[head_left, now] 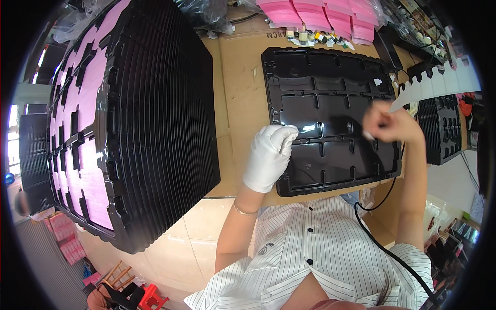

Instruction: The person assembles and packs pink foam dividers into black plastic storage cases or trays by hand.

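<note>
A stack of black trays (160,124) stands at 9 o'clock. The gloved left hand (271,157) curls its fingers; I can't tell if they hold anything. At 2 o'clock lies the flat black tray (294,111). The right hand (390,124) is blurry, fingers bent, grip unclear, beside a white jagged strip (439,82).

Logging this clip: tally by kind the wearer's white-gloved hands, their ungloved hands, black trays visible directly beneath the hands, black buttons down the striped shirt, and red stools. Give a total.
White-gloved hands: 1 (left)
Ungloved hands: 1 (right, blurred)
Black trays beneath the hands: 1 visible; any underneath are hidden
Black shirt buttons: 3
Red stools: 1
Total: 7
</note>
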